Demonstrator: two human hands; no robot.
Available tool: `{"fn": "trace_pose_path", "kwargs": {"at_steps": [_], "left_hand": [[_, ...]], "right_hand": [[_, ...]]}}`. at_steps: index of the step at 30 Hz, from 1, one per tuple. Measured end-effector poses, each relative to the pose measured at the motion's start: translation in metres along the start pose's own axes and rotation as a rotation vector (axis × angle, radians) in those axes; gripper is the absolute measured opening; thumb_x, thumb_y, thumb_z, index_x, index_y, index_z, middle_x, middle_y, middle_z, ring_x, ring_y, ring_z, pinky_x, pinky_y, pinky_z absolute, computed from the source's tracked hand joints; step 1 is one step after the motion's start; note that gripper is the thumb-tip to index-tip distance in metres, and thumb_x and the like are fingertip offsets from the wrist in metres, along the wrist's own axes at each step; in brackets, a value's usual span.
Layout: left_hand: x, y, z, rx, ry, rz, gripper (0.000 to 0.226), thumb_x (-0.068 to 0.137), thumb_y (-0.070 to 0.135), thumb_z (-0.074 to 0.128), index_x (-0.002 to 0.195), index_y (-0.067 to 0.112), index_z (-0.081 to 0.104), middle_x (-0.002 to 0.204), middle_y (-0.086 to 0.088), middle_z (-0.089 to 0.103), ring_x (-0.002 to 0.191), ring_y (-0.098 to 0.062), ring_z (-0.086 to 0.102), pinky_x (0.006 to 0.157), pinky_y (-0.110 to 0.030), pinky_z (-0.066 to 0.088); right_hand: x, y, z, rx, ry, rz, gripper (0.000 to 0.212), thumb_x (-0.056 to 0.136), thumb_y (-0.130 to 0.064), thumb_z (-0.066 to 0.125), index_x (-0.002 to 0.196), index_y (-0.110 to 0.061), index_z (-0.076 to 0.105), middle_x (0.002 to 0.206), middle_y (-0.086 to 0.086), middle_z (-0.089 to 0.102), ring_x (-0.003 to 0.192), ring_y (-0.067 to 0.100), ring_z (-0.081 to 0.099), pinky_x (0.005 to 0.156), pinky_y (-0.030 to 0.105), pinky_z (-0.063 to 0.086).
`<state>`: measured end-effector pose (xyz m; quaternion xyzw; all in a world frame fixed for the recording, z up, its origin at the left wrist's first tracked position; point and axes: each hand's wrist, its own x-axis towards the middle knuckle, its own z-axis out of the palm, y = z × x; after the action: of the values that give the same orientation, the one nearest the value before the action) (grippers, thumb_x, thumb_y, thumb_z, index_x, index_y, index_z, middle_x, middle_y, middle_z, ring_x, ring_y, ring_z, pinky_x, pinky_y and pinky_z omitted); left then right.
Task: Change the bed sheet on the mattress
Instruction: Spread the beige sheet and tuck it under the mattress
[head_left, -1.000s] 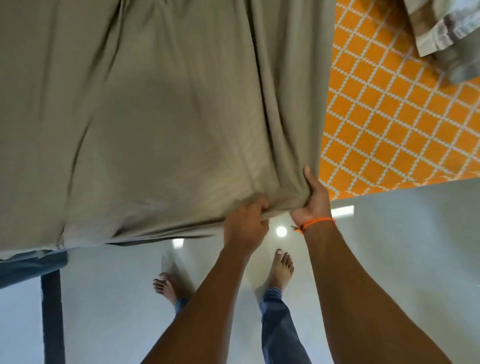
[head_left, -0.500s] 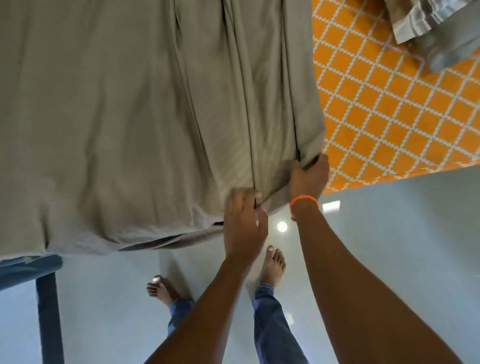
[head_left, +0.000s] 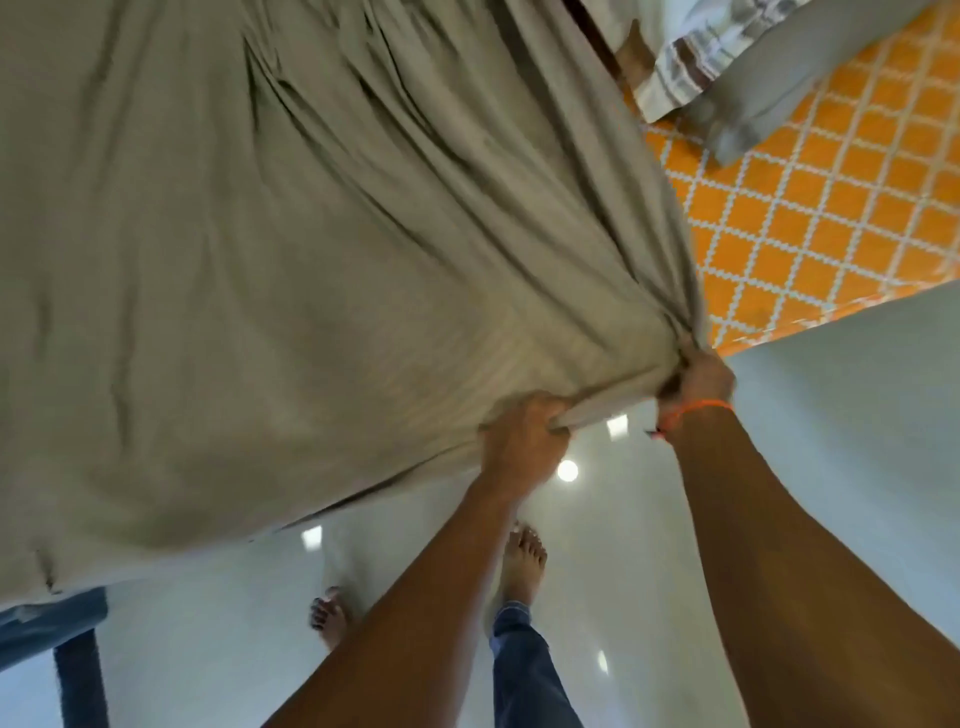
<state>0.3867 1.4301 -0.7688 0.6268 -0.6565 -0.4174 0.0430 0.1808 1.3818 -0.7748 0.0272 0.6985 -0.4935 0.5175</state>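
Under bunched sheet (head_left: 311, 260), both hands' (head_left: 524, 447) fingers vanish.

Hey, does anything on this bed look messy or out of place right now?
The grey sheet is bunched into diagonal folds toward the corner gripped by the left hand and right hand, leaving the orange patterned mattress bare. Otherwise nothing looks torn or spilled.

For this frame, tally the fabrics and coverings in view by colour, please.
Grey-beige: 1, the bed sheet, gripped at its edge by the left hand and right hand.
Orange with white lattice: 1, the mattress cover.
Grey with striped end: 1, the pillow.
Blue: 1, the jeans.
Total: 4
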Motion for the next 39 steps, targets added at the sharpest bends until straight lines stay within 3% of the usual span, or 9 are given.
{"fn": "trace_pose_path", "kwargs": {"at_steps": [2, 4, 11, 15, 22, 28, 31, 34, 39], "left_hand": [[-0.004, 0.018, 0.017, 0.002, -0.217, 0.052, 0.034, 0.08, 0.035, 0.062, 0.109, 0.028, 0.079, 0.099, 0.006, 0.075, 0.092, -0.009, 0.07, 0.079, -0.029, 0.054], [-0.008, 0.029, 0.038, -0.125, -0.336, 0.045, 0.04, 0.076, 0.046, 0.058, 0.105, 0.029, 0.08, 0.088, 0.011, 0.074, 0.079, 0.003, 0.066, 0.075, -0.025, 0.053], [0.035, 0.074, 0.037, -0.368, 0.256, -0.063, 0.021, 0.087, 0.023, 0.058, 0.094, 0.029, 0.077, 0.097, 0.012, 0.076, 0.085, -0.007, 0.068, 0.08, -0.021, 0.05], [0.073, 0.092, 0.019, -0.418, 0.354, -0.036, 0.027, 0.09, 0.008, 0.058, 0.097, 0.026, 0.078, 0.101, 0.009, 0.075, 0.091, -0.007, 0.066, 0.085, -0.022, 0.051], [0.151, 0.107, 0.01, -0.56, 0.498, -0.089, 0.03, 0.092, 0.014, 0.058, 0.111, 0.034, 0.07, 0.113, 0.009, 0.066, 0.1, -0.009, 0.066, 0.097, -0.039, 0.054], [0.196, 0.113, 0.003, -0.57, 0.524, -0.248, 0.073, 0.09, 0.027, 0.05, 0.16, 0.013, 0.031, 0.161, -0.009, 0.041, 0.147, -0.022, 0.043, 0.123, -0.041, 0.035], [0.203, 0.124, -0.004, -0.628, 0.565, -0.236, 0.055, 0.105, 0.019, 0.049, 0.158, 0.013, 0.04, 0.154, -0.009, 0.051, 0.142, -0.021, 0.049, 0.117, -0.028, 0.037], [0.205, 0.14, -0.002, -0.628, 0.563, -0.275, 0.045, 0.106, 0.046, 0.047, 0.149, 0.034, 0.05, 0.126, -0.001, 0.07, 0.115, -0.024, 0.068, 0.099, -0.045, 0.055], [0.201, 0.182, 0.015, -0.418, 0.599, -0.262, 0.03, 0.108, 0.039, 0.048, 0.137, 0.036, 0.056, 0.109, 0.012, 0.073, 0.1, -0.021, 0.071, 0.082, -0.034, 0.055]], "right_hand": [[-0.016, 0.007, -0.045, -0.196, 0.216, 0.034, 0.03, 0.105, -0.018, 0.052, 0.076, -0.023, 0.048, 0.074, -0.003, 0.06, 0.064, 0.012, 0.057, 0.066, 0.028, 0.049], [-0.028, 0.022, -0.068, -0.341, 0.365, -0.076, 0.027, 0.098, -0.002, 0.055, 0.074, -0.015, 0.053, 0.074, 0.002, 0.064, 0.068, 0.016, 0.059, 0.053, 0.021, 0.04], [-0.011, 0.007, -0.021, -0.449, 0.147, -0.438, 0.016, 0.091, -0.022, 0.067, 0.105, -0.016, 0.07, 0.11, 0.006, 0.064, 0.09, 0.015, 0.062, 0.085, 0.03, 0.051], [0.014, -0.035, 0.016, -0.512, 0.07, -0.521, 0.032, 0.089, -0.03, 0.061, 0.118, -0.016, 0.065, 0.118, 0.003, 0.057, 0.1, 0.018, 0.057, 0.089, 0.03, 0.047], [0.081, -0.093, 0.088, -0.536, -0.129, -0.401, 0.057, 0.092, -0.034, 0.073, 0.141, -0.018, 0.05, 0.099, -0.014, 0.062, 0.089, 0.012, 0.063, 0.082, 0.027, 0.049], [0.109, -0.097, 0.131, -0.585, -0.487, -0.21, 0.075, 0.065, -0.05, 0.09, 0.132, -0.027, 0.062, 0.118, -0.005, 0.074, 0.105, 0.012, 0.072, 0.094, 0.039, 0.06], [0.109, -0.11, 0.128, -0.634, -0.597, -0.183, 0.072, 0.069, -0.04, 0.088, 0.134, -0.026, 0.062, 0.12, -0.005, 0.073, 0.108, 0.015, 0.071, 0.097, 0.037, 0.059], [0.122, -0.133, 0.114, -0.505, -0.617, -0.016, 0.05, 0.083, -0.019, 0.083, 0.13, -0.012, 0.067, 0.11, 0.006, 0.078, 0.099, 0.023, 0.076, 0.094, 0.041, 0.061], [0.134, -0.156, 0.069, -0.436, -0.678, 0.148, 0.045, 0.087, -0.037, 0.083, 0.12, -0.008, 0.074, 0.107, 0.013, 0.078, 0.099, 0.031, 0.076, 0.097, 0.047, 0.059]]}}
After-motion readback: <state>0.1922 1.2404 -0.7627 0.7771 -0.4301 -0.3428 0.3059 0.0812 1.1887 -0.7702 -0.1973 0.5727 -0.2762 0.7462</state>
